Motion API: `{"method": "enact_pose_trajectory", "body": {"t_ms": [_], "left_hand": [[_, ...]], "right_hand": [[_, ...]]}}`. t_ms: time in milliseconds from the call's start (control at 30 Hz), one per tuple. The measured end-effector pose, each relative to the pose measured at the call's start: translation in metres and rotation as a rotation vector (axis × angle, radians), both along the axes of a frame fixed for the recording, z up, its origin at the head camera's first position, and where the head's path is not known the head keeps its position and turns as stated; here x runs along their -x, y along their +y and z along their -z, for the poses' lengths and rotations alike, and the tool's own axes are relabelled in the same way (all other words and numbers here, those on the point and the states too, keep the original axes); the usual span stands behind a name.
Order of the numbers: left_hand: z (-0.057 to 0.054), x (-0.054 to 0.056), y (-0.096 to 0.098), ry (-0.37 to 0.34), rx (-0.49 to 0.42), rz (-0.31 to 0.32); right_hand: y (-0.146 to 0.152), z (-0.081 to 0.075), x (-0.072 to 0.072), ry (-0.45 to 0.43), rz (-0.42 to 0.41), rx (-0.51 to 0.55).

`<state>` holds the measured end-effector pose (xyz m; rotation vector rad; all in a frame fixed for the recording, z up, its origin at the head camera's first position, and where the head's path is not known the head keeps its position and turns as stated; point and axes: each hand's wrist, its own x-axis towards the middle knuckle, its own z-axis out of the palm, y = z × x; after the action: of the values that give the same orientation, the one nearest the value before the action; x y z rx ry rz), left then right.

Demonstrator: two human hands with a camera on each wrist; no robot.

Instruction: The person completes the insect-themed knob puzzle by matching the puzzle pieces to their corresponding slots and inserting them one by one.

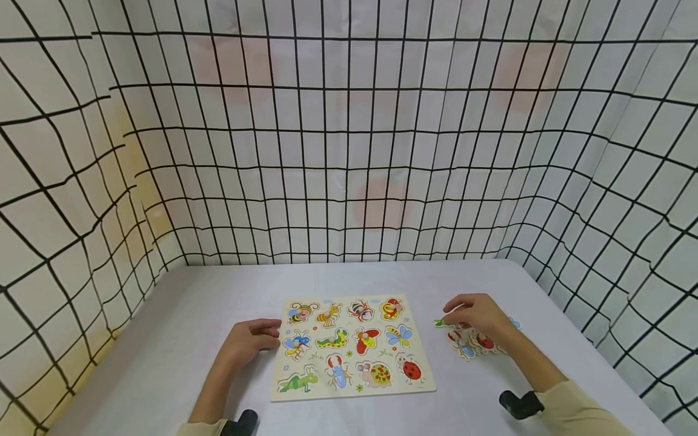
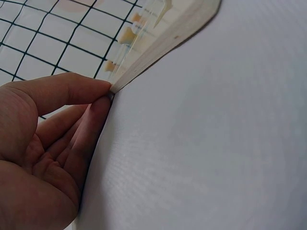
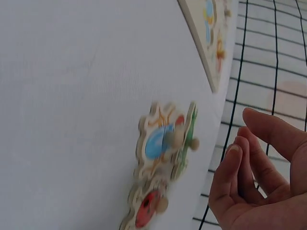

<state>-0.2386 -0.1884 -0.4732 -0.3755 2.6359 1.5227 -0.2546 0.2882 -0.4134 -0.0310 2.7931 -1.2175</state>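
Observation:
A wooden puzzle board (image 1: 385, 351) printed with insects lies flat on the white table. My left hand (image 1: 248, 343) rests beside its left edge, with the fingertips right at the board's side; in the left wrist view the thumb and fingers meet there. At the right, my right hand (image 1: 478, 313) hovers over a small pile of knobbed puzzle pieces, its fingers loosely bent with nothing between them. The pile includes a blue beetle piece (image 3: 156, 143), a red ladybug piece (image 3: 146, 211) and a green insect piece (image 3: 188, 134), which is nearest the fingertips.
Wooden knobs (image 2: 127, 36) stick up from the board. A black wire grid (image 1: 349, 148) in front of white cloth encloses the table (image 1: 180, 339) at the back and sides. Each wrist wears a black device, the right one (image 1: 520, 404) just below the pieces.

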Motion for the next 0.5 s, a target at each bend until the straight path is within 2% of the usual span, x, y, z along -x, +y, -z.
{"method": "enact_pose_trajectory", "body": {"t_ms": [233,500], "left_hand": [[-0.001,-0.001,0.000,0.005,-0.006,0.006],[-0.001,-0.002,0.000,0.010,-0.009,0.013]], "right_hand": [[0.032,0.000,0.001,0.014,0.027,-0.029],[0.059,-0.001,0.002,-0.013,0.073,-0.007]]}}
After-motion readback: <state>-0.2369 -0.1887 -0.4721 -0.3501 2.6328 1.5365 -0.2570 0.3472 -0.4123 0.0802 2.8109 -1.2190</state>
